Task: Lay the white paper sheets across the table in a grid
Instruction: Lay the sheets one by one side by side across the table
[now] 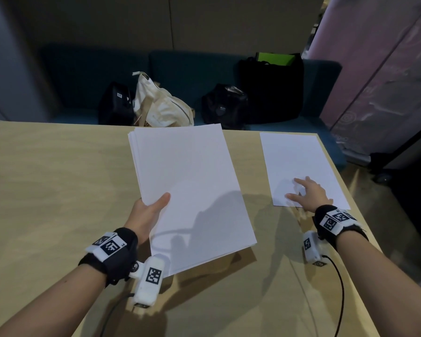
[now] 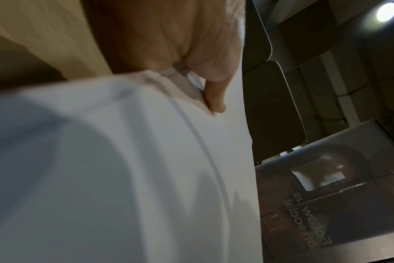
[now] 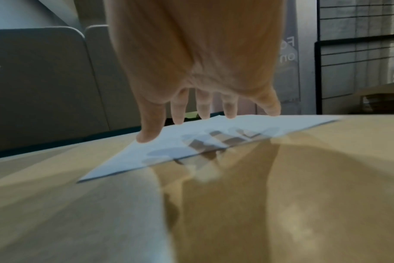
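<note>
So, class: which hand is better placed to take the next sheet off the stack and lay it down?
The right hand. Its straight fingers only touch the single sheet lying flat on the table, whereas the left hand grips the stack.

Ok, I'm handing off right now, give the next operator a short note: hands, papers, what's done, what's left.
Left hand: grips the stack of white sheets at its near left edge, thumb on top, stack lifted above the table.
Right hand: fingers spread and straight, over the near edge of the single sheet; whether they press it is unclear.
Done: one sheet lies flat at the table's far right corner.
Left: all the other grid positions. Probably draw the next sheet off the stack and lay it beside the first.
</note>
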Available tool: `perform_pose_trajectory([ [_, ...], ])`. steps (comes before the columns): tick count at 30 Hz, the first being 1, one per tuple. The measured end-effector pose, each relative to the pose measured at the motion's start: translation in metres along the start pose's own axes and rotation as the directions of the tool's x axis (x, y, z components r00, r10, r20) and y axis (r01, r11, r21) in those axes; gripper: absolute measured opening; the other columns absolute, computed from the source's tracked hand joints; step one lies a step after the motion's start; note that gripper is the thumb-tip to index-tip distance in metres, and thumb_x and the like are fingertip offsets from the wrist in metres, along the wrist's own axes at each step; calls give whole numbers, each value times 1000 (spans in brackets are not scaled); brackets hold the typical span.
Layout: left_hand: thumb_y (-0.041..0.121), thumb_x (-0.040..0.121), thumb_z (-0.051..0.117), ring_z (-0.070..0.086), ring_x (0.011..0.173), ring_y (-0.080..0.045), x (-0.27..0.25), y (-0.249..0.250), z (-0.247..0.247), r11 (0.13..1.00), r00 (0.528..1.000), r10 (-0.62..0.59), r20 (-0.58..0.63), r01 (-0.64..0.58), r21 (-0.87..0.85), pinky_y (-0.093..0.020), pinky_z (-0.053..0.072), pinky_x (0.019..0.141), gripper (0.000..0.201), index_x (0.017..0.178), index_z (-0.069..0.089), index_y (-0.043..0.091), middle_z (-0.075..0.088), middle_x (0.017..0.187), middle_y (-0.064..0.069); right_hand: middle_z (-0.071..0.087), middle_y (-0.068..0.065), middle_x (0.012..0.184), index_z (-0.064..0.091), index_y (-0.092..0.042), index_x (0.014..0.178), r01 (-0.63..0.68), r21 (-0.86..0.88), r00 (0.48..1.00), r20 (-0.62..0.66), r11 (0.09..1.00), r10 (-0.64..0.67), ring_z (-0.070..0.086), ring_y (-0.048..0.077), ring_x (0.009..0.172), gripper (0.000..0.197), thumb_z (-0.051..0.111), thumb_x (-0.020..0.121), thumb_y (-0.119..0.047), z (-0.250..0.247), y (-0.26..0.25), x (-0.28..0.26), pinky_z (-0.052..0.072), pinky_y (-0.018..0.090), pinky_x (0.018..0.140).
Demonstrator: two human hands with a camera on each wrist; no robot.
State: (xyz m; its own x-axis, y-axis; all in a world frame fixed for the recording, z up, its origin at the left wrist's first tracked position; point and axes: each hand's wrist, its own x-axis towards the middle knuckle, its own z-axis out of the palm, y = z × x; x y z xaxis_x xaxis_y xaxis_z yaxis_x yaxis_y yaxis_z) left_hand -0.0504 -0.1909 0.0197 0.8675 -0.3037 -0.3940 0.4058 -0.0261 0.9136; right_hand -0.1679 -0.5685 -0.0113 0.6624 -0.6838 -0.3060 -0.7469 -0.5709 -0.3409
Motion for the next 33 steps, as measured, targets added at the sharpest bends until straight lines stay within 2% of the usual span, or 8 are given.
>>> perform_pose_trajectory([
  [4, 14, 91, 57, 62, 101, -23, 1, 0, 2, 1000, 1000, 7, 1, -7, 29, -34, 43, 93, 34, 123, 56, 4, 65, 111, -8, 49, 7, 142, 63, -16, 119, 120, 137, 988, -114, 983, -105, 46, 28, 129, 37, 61, 87, -34, -14, -25, -13, 32, 43, 106],
  [7, 13, 91, 57, 60, 109, -26, 2, 2, 6, 999, 1000, 13, 21, -14, 44, -35, 43, 97, 36, 125, 55, 4, 63, 117, -10, 69, 13, 105, 68, -2, 104, 237, 341, 971, -57, 909, -232, 61, 24, 92, 29, 57, 91, -25, -24, -58, -37, 41, 26, 81],
  [10, 13, 90, 58, 61, 105, -25, 4, 5, 9, 999, 999, 23, 27, -24, 42, -36, 44, 98, 29, 119, 57, 8, 64, 115, -9, 68, 9, 86, 66, -4, 100, 230, 494, 939, 113, 838, -324, 61, 21, 74, 25, 61, 89, -26, -26, -92, -65, 47, 28, 72],
  [13, 12, 90, 58, 63, 92, -15, 3, 9, 13, 999, 998, 47, 33, -48, 10, -28, 49, 84, 28, 118, 56, 7, 65, 101, -1, 61, 3, 71, 62, -8, 103, 225, 523, 907, 197, 822, -373, 58, 19, 68, 31, 73, 79, -23, -17, -109, -79, 50, 31, 69],
  [16, 15, 88, 61, 64, 97, -20, 3, 12, 14, 999, 999, 48, 6, -48, -10, -29, 48, 87, 32, 118, 57, 5, 66, 101, -1, 51, 0, 64, 63, -8, 87, 275, 512, 921, 104, 814, -376, 48, 16, 60, 22, 78, 73, -14, -6, -119, -84, 40, 24, 57],
  [20, 16, 85, 65, 65, 100, -22, 3, 12, 13, 998, 999, 49, -19, -49, -36, -35, 48, 94, 28, 111, 61, 7, 68, 104, -3, 62, 5, 76, 64, -11, 81, 271, 584, 959, -100, 765, -264, 57, 19, 69, 21, 81, 68, -11, 2, -124, -86, 49, 28, 68],
  [23, 13, 84, 66, 65, 99, -23, 2, 12, 13, 996, 999, 40, -11, -41, -81, -36, 48, 93, 15, 99, 62, 12, 68, 100, -2, 59, 1, 74, 59, -14, 71, 263, 639, 964, -207, 723, -168, 56, 13, 67, 23, 82, 68, -14, 3, -124, -85, 46, 19, 62],
  [33, 13, 86, 64, 64, 98, -23, 1, 10, 3, 994, 998, 45, -35, -48, -99, -36, 47, 92, 17, 103, 61, 11, 67, 100, -1, 47, -17, 29, 59, -11, 65, 301, 721, 952, -182, 625, -248, 43, -2, 29, 26, 57, 91, -10, 2, -126, -90, 31, 8, 40],
])
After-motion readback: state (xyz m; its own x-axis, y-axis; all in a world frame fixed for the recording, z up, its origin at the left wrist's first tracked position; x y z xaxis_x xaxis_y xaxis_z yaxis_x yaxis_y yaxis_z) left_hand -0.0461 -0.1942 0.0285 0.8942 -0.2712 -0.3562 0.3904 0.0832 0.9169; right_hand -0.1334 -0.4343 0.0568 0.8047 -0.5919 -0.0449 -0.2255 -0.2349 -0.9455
